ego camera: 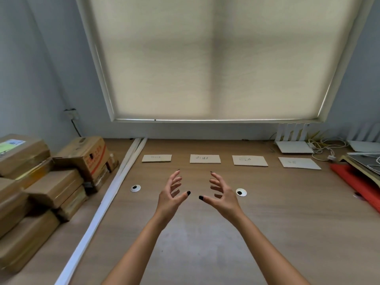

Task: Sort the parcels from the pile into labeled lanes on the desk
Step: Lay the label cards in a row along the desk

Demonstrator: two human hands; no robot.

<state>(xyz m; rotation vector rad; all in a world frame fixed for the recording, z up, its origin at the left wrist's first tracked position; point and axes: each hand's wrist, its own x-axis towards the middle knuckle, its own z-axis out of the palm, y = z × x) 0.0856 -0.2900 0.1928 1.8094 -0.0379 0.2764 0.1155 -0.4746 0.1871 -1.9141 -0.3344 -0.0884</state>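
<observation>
At frame centre the left hand (171,195) and right hand (223,194) hover above the desk (267,223), palms facing, fingers spread and loosely bent, holding nothing. The parcels (51,182) are piled at left. Four labels (205,159) line the desk's far edge.

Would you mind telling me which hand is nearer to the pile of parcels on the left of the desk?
Left. The left hand hovers open above mid-desk, to the right of the pile of parcels; the right hand hovers just beyond it, farther from the pile.
</observation>
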